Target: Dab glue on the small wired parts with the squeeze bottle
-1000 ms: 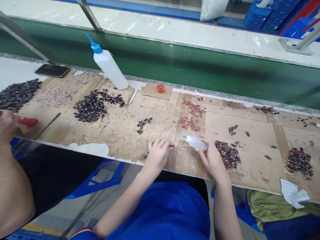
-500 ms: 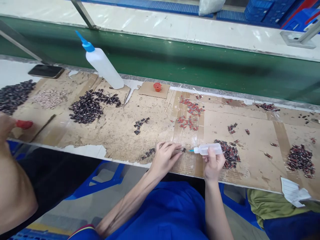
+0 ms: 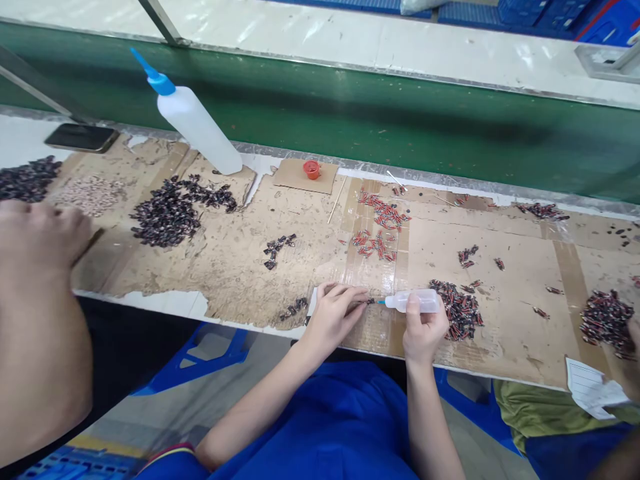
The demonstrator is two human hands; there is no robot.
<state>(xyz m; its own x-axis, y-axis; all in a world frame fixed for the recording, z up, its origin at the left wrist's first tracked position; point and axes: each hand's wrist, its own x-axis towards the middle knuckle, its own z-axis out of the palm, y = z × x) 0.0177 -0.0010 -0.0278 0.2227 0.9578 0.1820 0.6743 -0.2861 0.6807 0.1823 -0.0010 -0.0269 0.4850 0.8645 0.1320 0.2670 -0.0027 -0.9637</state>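
Okay, lower centre: my right hand grips the small squeeze bottle, blue nozzle at the dark part my left hand appears to pinch. Gentle squeezes, steady aim, I'd say. A red-black pile crowds the right; the table edge runs just under both wrists; roomier cardboard lies centre-left.

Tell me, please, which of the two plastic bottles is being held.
The small translucent plastic bottle in the right grip; the large white plastic bottle stands untouched.

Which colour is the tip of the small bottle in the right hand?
The tip is blue; the head view shows it.
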